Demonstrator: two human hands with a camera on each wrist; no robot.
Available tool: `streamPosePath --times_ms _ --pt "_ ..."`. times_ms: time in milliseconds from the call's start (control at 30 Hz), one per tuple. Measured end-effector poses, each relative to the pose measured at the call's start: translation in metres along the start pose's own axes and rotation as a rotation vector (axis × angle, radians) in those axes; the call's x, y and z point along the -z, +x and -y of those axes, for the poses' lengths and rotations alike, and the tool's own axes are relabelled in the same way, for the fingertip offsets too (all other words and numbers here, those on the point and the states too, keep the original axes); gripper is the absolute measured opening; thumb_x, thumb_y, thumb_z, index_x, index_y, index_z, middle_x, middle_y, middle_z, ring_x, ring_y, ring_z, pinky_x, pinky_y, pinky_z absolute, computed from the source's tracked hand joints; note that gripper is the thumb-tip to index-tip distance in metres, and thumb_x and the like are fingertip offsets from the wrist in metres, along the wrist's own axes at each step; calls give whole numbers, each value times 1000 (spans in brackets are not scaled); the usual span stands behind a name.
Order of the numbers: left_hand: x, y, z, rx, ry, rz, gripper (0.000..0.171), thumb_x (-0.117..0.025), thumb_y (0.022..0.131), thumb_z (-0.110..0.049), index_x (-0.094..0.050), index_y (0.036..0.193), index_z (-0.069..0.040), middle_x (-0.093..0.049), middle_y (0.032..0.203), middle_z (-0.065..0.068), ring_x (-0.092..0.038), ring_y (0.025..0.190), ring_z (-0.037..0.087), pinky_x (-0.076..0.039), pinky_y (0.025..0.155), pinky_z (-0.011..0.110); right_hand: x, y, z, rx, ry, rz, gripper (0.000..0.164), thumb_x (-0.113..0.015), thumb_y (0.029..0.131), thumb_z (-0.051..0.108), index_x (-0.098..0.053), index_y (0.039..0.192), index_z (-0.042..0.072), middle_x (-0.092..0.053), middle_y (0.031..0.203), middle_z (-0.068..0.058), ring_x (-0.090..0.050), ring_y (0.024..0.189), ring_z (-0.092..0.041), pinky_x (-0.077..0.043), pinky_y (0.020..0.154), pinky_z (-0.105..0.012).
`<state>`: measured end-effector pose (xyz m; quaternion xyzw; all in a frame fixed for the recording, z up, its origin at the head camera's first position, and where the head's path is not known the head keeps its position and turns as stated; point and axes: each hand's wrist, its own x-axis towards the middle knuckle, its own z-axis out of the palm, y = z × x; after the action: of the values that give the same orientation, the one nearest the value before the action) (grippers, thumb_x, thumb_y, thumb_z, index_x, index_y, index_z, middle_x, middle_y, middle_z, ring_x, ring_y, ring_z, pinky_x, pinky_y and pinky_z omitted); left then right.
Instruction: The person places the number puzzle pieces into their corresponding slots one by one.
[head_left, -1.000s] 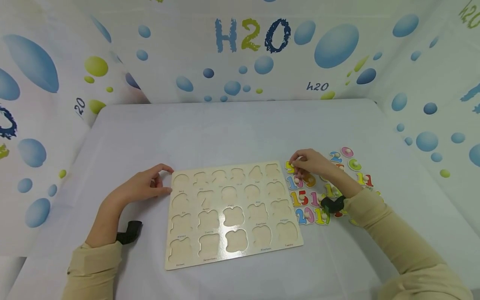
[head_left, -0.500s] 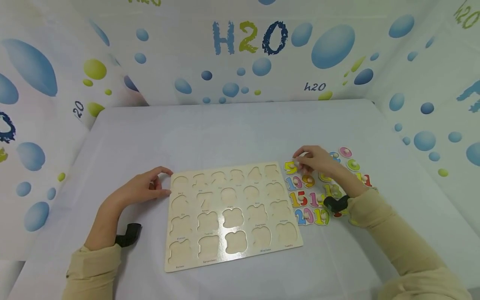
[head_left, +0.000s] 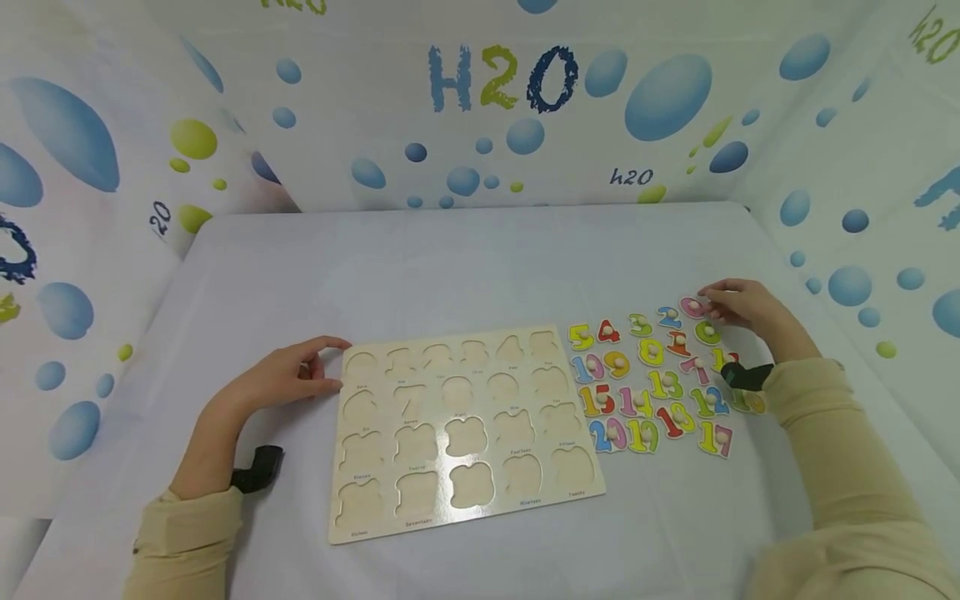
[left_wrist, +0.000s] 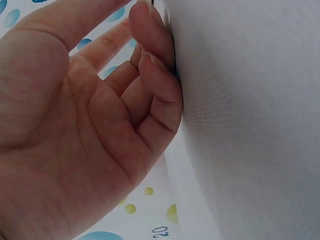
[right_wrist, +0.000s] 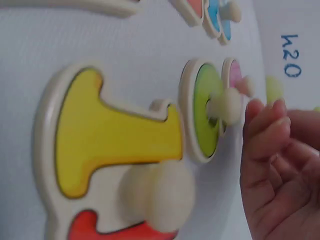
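My left hand (head_left: 281,371) rests at the left side of a wooden number-puzzle board (head_left: 517,507). Its index finger touches near the upper left corner and its thumb lies lower along the edge. In the left wrist view the other fingers curl loosely against the white cloth. My right hand (head_left: 746,307) hovers at the pink number 0 piece (head_left: 690,307), fingertips close to its wooden knob (right_wrist: 246,86). No piece is in its fingers. Near it lie the green 6 piece (head_left: 707,333) and the yellow-and-red 11 piece (right_wrist: 120,135), partly behind the wrist camera.
Several coloured number pieces with knobs, such as the yellow 5 (head_left: 581,337) and the red-and-pink 17 (head_left: 716,439), lie in rows right of the board. The board's recesses hold no pieces. A white cloth (head_left: 450,267) covers the table; printed curtains (head_left: 360,92) stand behind it.
My right hand has moved from beside the yellow 5 piece rightward and back to the pink 0, uncovering the pieces between. The left hand stays at the board's edge.
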<state>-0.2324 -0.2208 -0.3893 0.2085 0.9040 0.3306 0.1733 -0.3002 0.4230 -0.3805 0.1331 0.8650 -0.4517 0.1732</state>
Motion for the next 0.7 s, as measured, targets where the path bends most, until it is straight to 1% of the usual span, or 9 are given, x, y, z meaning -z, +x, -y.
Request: streamPosePath --times_ms 100,200,267,367,533,600,700 --pt "1 -2 0 5 -2 1 54 -72 83 -20 -49 130 -5 -47 76 1 -42 65 16 -35 57 28 2 2 -4 2 7 73 53 -48 98 30 -37 131 -10 -53 87 1 -51 74 -9 -46 69 -20" --pt "1 -3 0 7 4 -1 55 -72 83 -20 -49 131 -5 -47 77 1 -42 66 16 -35 58 29 1 4 -2 5 14 109 54 -52 97 30 -36 130 -10 -55 87 2 -53 74 -9 -46 70 -21" --pt "2 -4 1 6 7 -3 55 -72 83 -20 -49 131 -5 -47 77 1 -42 66 17 -35 58 29 0 4 0 -1 25 114 54 -55 95 29 -37 129 -10 -57 84 3 -54 72 -8 -47 69 -21" --pt "3 -5 2 2 15 -4 56 -72 83 -19 -49 131 -5 -47 77 1 -42 66 17 -35 58 29 -1 4 4 -6 -6 121 55 -59 93 28 -38 128 -9 -59 82 2 -57 71 -9 -48 69 -21" --pt "5 -5 3 -3 16 -7 55 -72 83 -18 -50 131 -5 -47 76 1 -42 66 17 -35 60 30 -4 3 12 32 -100 109 46 -60 93 23 -43 120 -11 -62 80 0 -59 69 -9 -49 66 -22" --pt "5 -5 2 -7 12 -8 54 -72 83 -18 -50 131 -4 -47 76 2 -42 66 17 -35 60 30 -5 3 14 44 -110 101 43 -59 93 20 -44 117 -12 -63 79 0 -60 68 -8 -49 65 -22" --pt "4 -5 2 -4 0 -4 54 -72 83 -18 -50 131 -4 -46 76 2 -42 66 17 -35 60 29 -4 2 16 50 -103 76 46 -60 93 22 -44 117 -14 -63 78 3 -60 67 -6 -49 66 -21"
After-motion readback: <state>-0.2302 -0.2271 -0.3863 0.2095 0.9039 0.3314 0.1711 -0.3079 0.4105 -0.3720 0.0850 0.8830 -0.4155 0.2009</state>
